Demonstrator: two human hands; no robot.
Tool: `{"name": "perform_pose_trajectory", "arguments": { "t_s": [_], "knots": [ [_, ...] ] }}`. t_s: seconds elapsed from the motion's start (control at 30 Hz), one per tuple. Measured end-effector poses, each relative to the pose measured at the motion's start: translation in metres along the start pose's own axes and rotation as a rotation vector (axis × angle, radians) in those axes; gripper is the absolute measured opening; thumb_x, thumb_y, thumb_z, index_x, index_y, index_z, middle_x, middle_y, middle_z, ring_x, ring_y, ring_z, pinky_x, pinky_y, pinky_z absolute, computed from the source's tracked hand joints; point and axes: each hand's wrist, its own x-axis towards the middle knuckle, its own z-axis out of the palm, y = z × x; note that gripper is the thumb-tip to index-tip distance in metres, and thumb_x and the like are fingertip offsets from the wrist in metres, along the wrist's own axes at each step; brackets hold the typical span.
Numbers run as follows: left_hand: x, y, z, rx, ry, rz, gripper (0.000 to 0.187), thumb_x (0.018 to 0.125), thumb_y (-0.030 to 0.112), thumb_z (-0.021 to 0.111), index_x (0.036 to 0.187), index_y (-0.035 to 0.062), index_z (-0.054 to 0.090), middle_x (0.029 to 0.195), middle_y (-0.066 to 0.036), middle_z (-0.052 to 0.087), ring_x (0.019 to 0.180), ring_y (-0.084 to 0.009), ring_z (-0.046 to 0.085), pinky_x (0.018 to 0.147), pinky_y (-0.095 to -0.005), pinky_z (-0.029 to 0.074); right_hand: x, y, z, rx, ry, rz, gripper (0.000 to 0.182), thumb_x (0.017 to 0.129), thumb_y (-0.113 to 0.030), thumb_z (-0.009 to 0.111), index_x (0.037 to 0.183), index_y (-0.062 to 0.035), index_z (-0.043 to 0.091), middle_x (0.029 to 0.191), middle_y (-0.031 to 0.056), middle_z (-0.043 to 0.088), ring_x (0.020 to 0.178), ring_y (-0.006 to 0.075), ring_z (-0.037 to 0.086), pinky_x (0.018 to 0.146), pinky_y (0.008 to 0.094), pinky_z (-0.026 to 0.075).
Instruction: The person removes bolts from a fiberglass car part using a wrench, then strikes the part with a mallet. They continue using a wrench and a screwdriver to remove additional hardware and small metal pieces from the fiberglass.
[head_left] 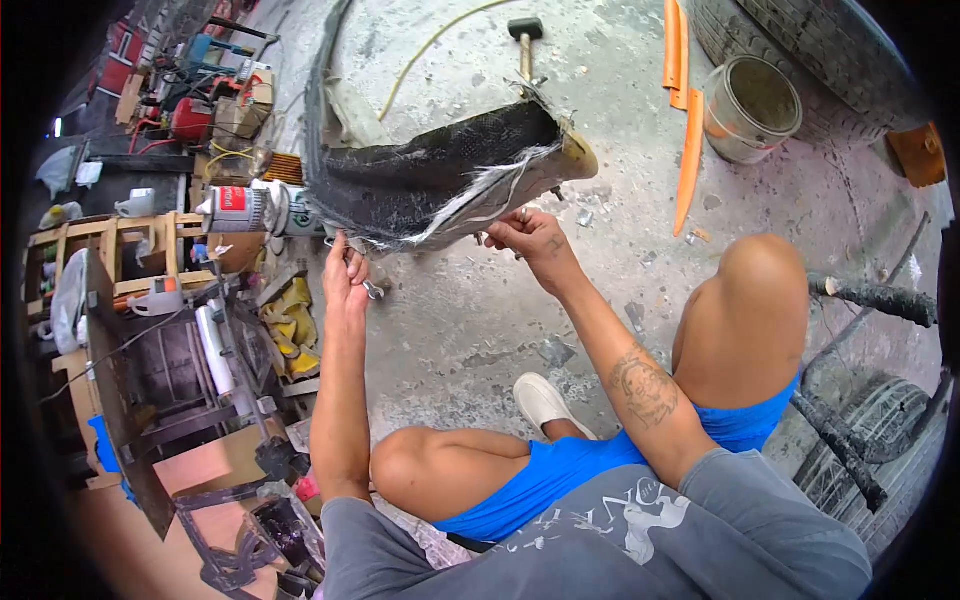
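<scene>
A black woven-fibre part [440, 170] with frayed white strands along its lower edge lies in front of me, over the concrete floor. My left hand [345, 275] is at its lower left edge, fingers wrapped round a metal wrench [373, 291] whose end sticks out beside the palm. At the lower right edge of the part, my right hand [528, 238] pinches near a small dark bolt-like piece; its fingertips are partly hidden, and what they hold is too small to name. Another bolt [557, 193] projects from the part near its yellowish right end.
Beyond the part lies a mallet [525, 45]. Orange strips [689, 160] and an open can [752, 108] are at the upper right, beside large tyres [800, 60]. Paint cans [237, 209], wooden crates and tools crowd the left side. Dark rods [870, 299] stick in from the right.
</scene>
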Motion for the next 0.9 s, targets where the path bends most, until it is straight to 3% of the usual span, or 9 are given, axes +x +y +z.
{"name": "perform_pose_trajectory", "arguments": {
  "t_s": [0.07, 0.13, 0.17, 0.3, 0.53, 0.7, 0.8, 0.83, 0.9],
  "knots": [
    [-0.004, 0.014, 0.004, 0.043, 0.070, 0.061, 0.032, 0.098, 0.027, 0.057, 0.071, 0.0139, 0.046, 0.052, 0.004, 0.036, 0.036, -0.0058, 0.028, 0.032, -0.0228, 0.018, 0.022, 0.014, 0.004, 0.053, -0.057, -0.082, 0.020, 0.090, -0.020, 0.067, 0.098, -0.0017, 0.071, 0.081, 0.0022, 0.070, 0.073, 0.0077, 0.061, 0.069, 0.0218, 0.047],
    [-0.009, 0.028, 0.011, 0.044, 0.092, 0.086, 0.031, 0.097, 0.026, 0.059, 0.071, 0.0138, 0.047, 0.052, 0.005, 0.036, 0.036, -0.0054, 0.028, 0.032, -0.0229, 0.018, 0.039, 0.002, 0.011, 0.209, -0.272, -0.057, 0.019, 0.091, -0.019, 0.066, 0.095, -0.0014, 0.072, 0.082, 0.0014, 0.069, 0.068, 0.0068, 0.056, 0.063, 0.0212, 0.041],
    [-0.011, 0.034, 0.012, 0.028, 0.089, 0.085, 0.030, 0.097, 0.027, 0.059, 0.072, 0.0136, 0.048, 0.052, 0.005, 0.036, 0.036, -0.0053, 0.028, 0.032, -0.0227, 0.018, 0.040, -0.007, 0.017, 0.207, -0.275, -0.092, 0.020, 0.089, -0.020, 0.067, 0.092, -0.0018, 0.073, 0.081, 0.0006, 0.069, 0.065, 0.0059, 0.052, 0.058, 0.0213, 0.037],
    [-0.005, 0.061, 0.000, -0.013, 0.059, 0.103, 0.021, 0.097, 0.023, 0.058, 0.082, 0.0100, 0.054, 0.059, 0.004, 0.047, 0.035, -0.0043, 0.030, 0.030, -0.0202, 0.019, 0.058, -0.041, 0.034, -0.008, -0.375, -0.051, 0.022, 0.085, -0.023, 0.068, 0.091, -0.0026, 0.073, 0.080, 0.0007, 0.070, 0.067, 0.0059, 0.055, 0.057, 0.0220, 0.038],
    [-0.001, 0.085, -0.006, -0.082, -0.014, 0.136, 0.016, 0.098, 0.017, 0.054, 0.087, 0.0061, 0.057, 0.068, 0.000, 0.059, 0.034, -0.0028, 0.033, 0.028, -0.0179, 0.022, 0.069, -0.043, 0.056, 0.173, -0.488, -0.182, 0.021, 0.089, -0.024, 0.067, 0.091, -0.0025, 0.068, 0.083, 0.0036, 0.070, 0.072, 0.0077, 0.060, 0.060, 0.0219, 0.042],
    [-0.005, 0.097, -0.003, -0.122, 0.014, 0.197, 0.015, 0.099, 0.015, 0.051, 0.088, 0.0058, 0.056, 0.065, 0.000, 0.056, 0.033, -0.0023, 0.030, 0.027, -0.0170, 0.023, 0.084, -0.054, 0.065, 0.183, -0.656, -0.145, 0.022, 0.090, -0.026, 0.067, 0.094, -0.0052, 0.069, 0.084, 0.0013, 0.069, 0.073, 0.0069, 0.059, 0.064, 0.0224, 0.044],
    [-0.002, 0.101, -0.020, -0.036, -0.044, 0.212, 0.020, 0.097, 0.014, 0.048, 0.082, 0.0051, 0.056, 0.054, 0.001, 0.052, 0.032, -0.0038, 0.030, 0.028, -0.0186, 0.021, 0.079, -0.061, 0.064, 0.081, -0.631, -0.215, 0.023, 0.091, -0.026, 0.067, 0.095, -0.0039, 0.068, 0.083, 0.0017, 0.069, 0.073, 0.0070, 0.059, 0.066, 0.0229, 0.046],
    [-0.013, 0.101, 0.004, -0.061, 0.087, 0.193, 0.025, 0.098, 0.014, 0.045, 0.075, 0.0081, 0.054, 0.048, 0.004, 0.044, 0.031, -0.0039, 0.027, 0.029, -0.0192, 0.020, 0.074, -0.064, 0.063, 0.122, -0.630, -0.226, 0.022, 0.089, -0.023, 0.069, 0.096, -0.0022, 0.068, 0.085, 0.0019, 0.069, 0.074, 0.0074, 0.059, 0.068, 0.0227, 0.047],
    [-0.010, 0.102, -0.003, -0.033, 0.092, 0.188, 0.026, 0.098, 0.014, 0.043, 0.074, 0.0095, 0.053, 0.046, 0.005, 0.041, 0.031, -0.0040, 0.026, 0.030, -0.0195, 0.019, 0.059, -0.072, 0.063, 0.067, -0.580, -0.185, 0.022, 0.088, -0.021, 0.072, 0.096, -0.0018, 0.067, 0.086, 0.0017, 0.068, 0.074, 0.0077, 0.059, 0.068, 0.0229, 0.047]
  ]
}}
